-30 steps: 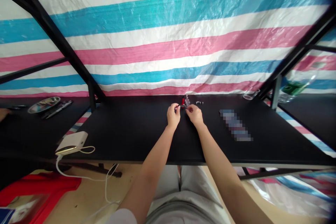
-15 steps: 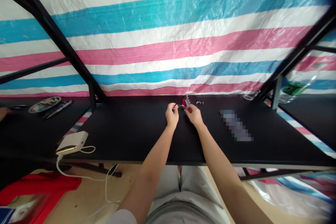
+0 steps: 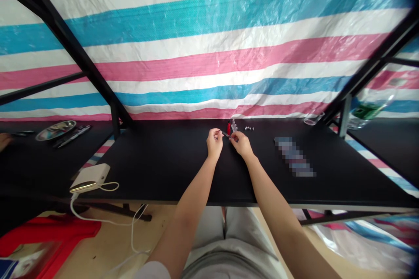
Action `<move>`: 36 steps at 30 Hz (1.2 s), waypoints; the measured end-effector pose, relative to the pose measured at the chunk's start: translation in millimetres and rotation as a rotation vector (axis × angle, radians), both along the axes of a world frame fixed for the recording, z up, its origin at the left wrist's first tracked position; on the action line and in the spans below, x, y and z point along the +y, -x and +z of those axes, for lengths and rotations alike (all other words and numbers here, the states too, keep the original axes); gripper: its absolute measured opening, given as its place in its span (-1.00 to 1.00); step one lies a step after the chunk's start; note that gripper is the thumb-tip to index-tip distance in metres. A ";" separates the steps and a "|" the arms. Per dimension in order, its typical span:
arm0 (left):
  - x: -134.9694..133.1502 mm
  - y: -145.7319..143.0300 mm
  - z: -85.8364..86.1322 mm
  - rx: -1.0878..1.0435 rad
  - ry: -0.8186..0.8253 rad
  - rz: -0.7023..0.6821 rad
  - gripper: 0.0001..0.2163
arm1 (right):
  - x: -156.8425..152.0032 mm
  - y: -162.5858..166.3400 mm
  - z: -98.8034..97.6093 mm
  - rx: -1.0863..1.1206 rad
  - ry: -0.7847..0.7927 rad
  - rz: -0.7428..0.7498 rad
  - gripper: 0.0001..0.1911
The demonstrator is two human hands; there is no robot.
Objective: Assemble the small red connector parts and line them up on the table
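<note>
1. Near edge: a white power bank [image 3: 90, 177] lies on the near left part of the black table [image 3: 163, 170], with its cable [image 3: 104, 218] hanging off the edge to the floor.
2. Mid-table: both forearms reach forward. The left hand [image 3: 214, 141] and the right hand [image 3: 242, 143] are raised just above the tabletop, close together but not touching.
3. Grip state: each hand has its fingers curled. The two hands pinch opposite ends of a slender tool [image 3: 226, 134], which spans the gap between them. The tool is too small to identify further.
4. Right of the hands: a flat item [image 3: 294, 156] lies on the table, too blurred to identify.
5. Just behind the hands: a small red bottle [image 3: 228, 127] and a clear bottle [image 3: 233, 125] stand upright side by side. A row of tiny beads [image 3: 248, 128] lies just beside them.
6. Far edge: a striped tarp [image 3: 209, 52] hangs behind the table.
7. Hazards, as judged:
   - The bottles stand directly behind the knuckles. A forward push of either hand would likely tip them.
   - The beads are loose. A sweep of the right hand could scatter them.
   - The pinch covers only the tool's ends. Uneven pull could slip it free.
   - The hanging cable could snag a knee and drag the power bank off.
</note>
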State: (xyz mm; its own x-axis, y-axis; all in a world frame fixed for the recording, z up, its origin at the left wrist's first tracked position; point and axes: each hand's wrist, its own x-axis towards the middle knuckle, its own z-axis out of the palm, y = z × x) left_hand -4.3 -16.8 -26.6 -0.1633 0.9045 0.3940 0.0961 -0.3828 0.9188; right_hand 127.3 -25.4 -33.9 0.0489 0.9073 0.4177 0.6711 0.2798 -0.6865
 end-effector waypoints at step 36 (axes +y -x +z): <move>36.1 26.9 -1.1 -0.006 0.172 0.255 -0.85 | 5.4 11.2 -16.1 0.233 -0.202 -0.015 -0.75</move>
